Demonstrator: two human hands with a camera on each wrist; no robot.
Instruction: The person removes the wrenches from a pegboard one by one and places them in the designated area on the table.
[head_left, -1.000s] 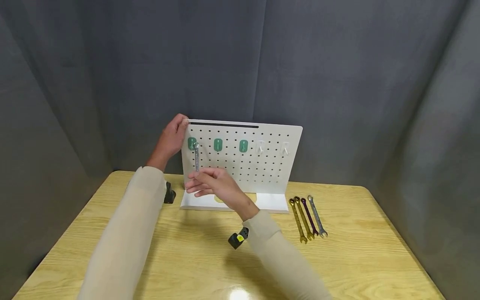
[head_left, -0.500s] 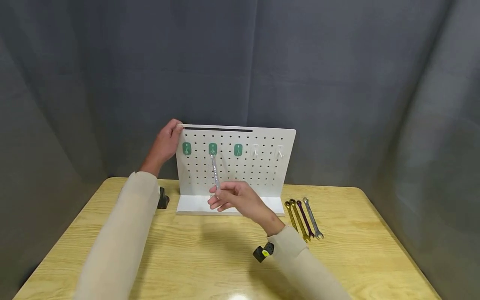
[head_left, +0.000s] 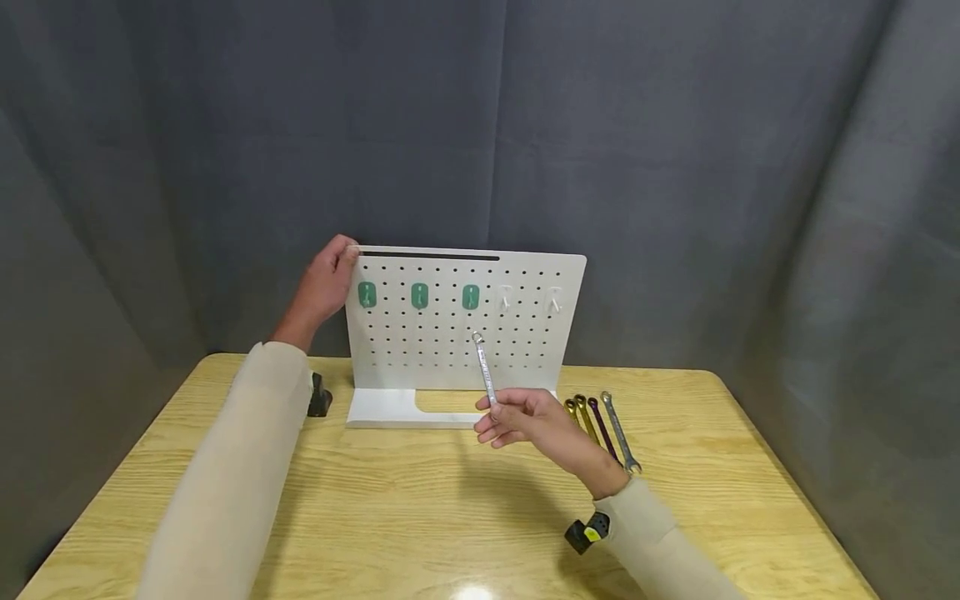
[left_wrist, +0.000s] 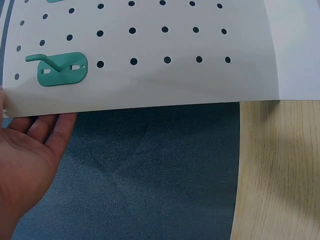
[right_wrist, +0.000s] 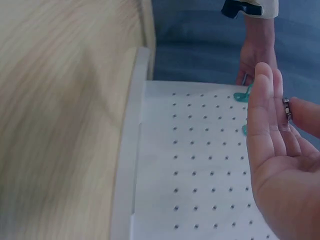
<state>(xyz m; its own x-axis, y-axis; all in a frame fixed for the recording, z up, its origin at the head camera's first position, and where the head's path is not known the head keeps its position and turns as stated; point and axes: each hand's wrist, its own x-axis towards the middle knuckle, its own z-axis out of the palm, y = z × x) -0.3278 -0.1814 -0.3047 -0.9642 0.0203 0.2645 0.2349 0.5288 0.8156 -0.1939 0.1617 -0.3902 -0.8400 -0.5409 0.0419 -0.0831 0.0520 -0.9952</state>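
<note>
My left hand (head_left: 321,287) grips the top left corner of a white pegboard (head_left: 382,407), thumb in front and fingers behind it, as the left wrist view also shows. Between thumb and fingers, my right hand (head_left: 543,429) pinches the lower end of a silver combination wrench (head_left: 484,371). Its ring end points up, in front of the board and below the third green hook (head_left: 470,297). Two more green hooks, a left one (head_left: 367,294) and a middle one (head_left: 419,296), hold nothing. In the right wrist view only a small part of the wrench (right_wrist: 287,108) shows.
Two clear or white hooks (head_left: 505,298) sit on the board's right side. Several wrenches lie on the wooden table (head_left: 405,517) right of the board: a silver one (head_left: 620,432), a purple one (head_left: 604,429) and gold ones (head_left: 587,419), partly behind my right hand. Grey curtain (head_left: 480,125) surrounds the table.
My right hand has carried the wrench rightward, from the left green hook past the middle one to below the third, tilting it and drawing it lower. My left hand keeps its grip on the corner.
</note>
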